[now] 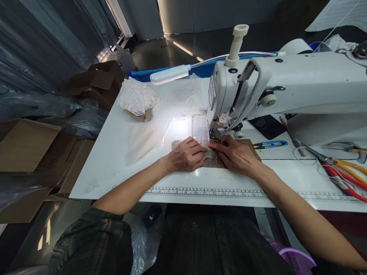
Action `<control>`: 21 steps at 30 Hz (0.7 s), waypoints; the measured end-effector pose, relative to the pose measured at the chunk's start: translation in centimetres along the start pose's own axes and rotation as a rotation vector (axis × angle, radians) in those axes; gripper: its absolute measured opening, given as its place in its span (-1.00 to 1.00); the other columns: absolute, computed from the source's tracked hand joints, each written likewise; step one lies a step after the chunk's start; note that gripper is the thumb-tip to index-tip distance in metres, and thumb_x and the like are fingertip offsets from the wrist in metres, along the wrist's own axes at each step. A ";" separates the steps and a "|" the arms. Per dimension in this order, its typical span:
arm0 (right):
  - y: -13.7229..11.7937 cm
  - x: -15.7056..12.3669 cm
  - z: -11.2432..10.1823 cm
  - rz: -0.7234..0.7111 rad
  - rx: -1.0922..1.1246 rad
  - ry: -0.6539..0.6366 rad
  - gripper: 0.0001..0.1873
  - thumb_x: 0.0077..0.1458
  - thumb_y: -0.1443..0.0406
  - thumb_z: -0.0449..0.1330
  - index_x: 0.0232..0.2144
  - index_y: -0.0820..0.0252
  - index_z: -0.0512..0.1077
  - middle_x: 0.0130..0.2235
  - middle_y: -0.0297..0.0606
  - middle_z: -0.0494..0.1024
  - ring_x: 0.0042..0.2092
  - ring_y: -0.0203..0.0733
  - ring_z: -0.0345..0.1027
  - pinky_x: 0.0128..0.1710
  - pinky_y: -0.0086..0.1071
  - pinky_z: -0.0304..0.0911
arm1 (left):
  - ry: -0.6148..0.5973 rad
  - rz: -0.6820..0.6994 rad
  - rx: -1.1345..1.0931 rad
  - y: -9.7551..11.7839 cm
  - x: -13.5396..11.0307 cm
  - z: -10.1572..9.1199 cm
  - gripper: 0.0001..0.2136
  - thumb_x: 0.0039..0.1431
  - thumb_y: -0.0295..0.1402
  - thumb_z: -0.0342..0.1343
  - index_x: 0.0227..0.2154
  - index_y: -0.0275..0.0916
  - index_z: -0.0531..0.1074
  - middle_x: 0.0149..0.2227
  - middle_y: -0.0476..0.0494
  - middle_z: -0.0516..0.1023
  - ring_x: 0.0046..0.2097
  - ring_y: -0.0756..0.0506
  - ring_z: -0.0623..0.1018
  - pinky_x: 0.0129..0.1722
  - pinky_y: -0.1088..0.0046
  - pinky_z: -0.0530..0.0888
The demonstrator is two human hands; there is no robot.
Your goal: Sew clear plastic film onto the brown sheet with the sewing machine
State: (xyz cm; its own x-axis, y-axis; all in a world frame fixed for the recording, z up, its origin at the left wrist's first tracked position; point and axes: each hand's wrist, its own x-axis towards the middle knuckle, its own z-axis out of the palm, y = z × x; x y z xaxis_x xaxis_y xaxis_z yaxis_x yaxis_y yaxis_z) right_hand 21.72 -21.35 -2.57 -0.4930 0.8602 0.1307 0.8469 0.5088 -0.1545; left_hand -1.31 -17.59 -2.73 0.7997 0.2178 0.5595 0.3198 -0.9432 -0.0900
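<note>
Just in front of the needle of a white sewing machine (pixel 222 95), my two hands meet at the fingertips. My left hand (pixel 187 154) has its fingers curled together on a thin translucent sheet (pixel 210 152). From the other side, my right hand (pixel 236 154) grips the same sheet's edge with thumb and forefinger pressed close. Whether it is cloth or plastic I cannot tell. Part of the sheet is hidden under my fingers. Beneath it lies a brown patch (pixel 216 163) on the table. A clear plate with small red marks (pixel 200 128) lies left of the presser foot.
A stack of white lace pieces (pixel 139 95) sits at the table's far left. Blue thread snips (pixel 271 144), orange-handled scissors (pixel 348 166) and red-handled tool (pixel 344 183) lie right. A lamp (pixel 170 74) reaches over the back. A printed ruler (pixel 200 192) runs along the front edge.
</note>
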 end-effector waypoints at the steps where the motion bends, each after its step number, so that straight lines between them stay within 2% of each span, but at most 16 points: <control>1: 0.0 0.0 0.0 0.003 0.010 0.002 -0.54 0.29 0.21 -0.06 0.19 -0.01 0.34 -0.16 -0.09 0.44 -0.30 -0.13 0.32 -0.42 -0.35 0.18 | 0.002 0.003 -0.003 0.0 0.0 0.0 -0.89 0.21 -0.42 0.09 -0.41 -0.27 0.48 -0.21 -0.09 0.63 -0.30 -0.05 0.52 -0.31 0.34 0.39; 3: 0.2 0.0 0.0 0.001 0.067 0.019 -0.55 0.29 0.23 -0.05 0.17 0.02 0.36 -0.18 -0.09 0.44 -0.28 -0.11 0.34 -0.38 -0.33 0.22 | 0.009 0.004 -0.011 0.0 0.0 -0.1 -0.90 0.21 -0.42 0.10 -0.40 -0.29 0.48 -0.22 -0.09 0.63 -0.30 -0.05 0.52 -0.31 0.35 0.40; 6: 0.8 -0.2 -0.2 -0.008 0.264 0.073 -0.55 0.29 0.26 -0.04 0.17 0.08 0.35 -0.20 -0.11 0.46 -0.24 -0.13 0.37 -0.27 -0.31 0.28 | 0.011 0.008 -0.024 0.0 0.0 0.0 -0.90 0.21 -0.42 0.11 -0.39 -0.29 0.48 -0.23 -0.10 0.63 -0.31 -0.04 0.52 -0.31 0.36 0.41; 10: 1.6 -0.3 -0.6 0.022 0.482 0.131 -0.56 0.25 0.35 -0.04 0.13 0.18 0.38 -0.30 -0.20 0.50 -0.30 -0.19 0.40 -0.26 -0.32 0.32 | 0.004 0.003 -0.040 -0.1 0.0 0.1 -0.90 0.22 -0.43 0.11 -0.38 -0.30 0.48 -0.23 -0.10 0.64 -0.31 -0.03 0.53 -0.33 0.37 0.41; 16: 1.3 -0.4 -0.3 -0.011 0.461 0.164 -0.60 0.15 0.42 0.03 -0.05 0.16 0.54 -0.21 -0.16 0.50 -0.24 -0.18 0.42 -0.18 -0.28 0.34 | -0.041 -0.011 -0.040 -0.1 0.2 -0.1 -0.88 0.23 -0.41 0.08 -0.36 -0.26 0.50 -0.21 -0.10 0.63 -0.32 -0.03 0.53 -0.33 0.35 0.42; 21: 0.8 -0.7 -0.4 -0.089 0.369 0.105 -0.58 0.14 0.41 0.05 -0.03 0.05 0.54 -0.17 -0.16 0.43 -0.21 -0.17 0.39 -0.18 -0.28 0.35 | -0.026 0.021 -0.010 -0.2 0.3 -0.2 -0.90 0.22 -0.40 0.10 -0.37 -0.25 0.49 -0.22 -0.09 0.63 -0.33 -0.03 0.51 -0.35 0.36 0.41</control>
State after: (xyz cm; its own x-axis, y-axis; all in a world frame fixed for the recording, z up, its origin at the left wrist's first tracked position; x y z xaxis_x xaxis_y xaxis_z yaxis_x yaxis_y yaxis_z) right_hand 22.85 -21.52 -2.45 -0.5222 0.8136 0.2556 0.6635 0.5759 -0.4776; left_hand -1.22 -17.41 -2.37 0.8194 0.2041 0.5356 0.2978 -0.9501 -0.0935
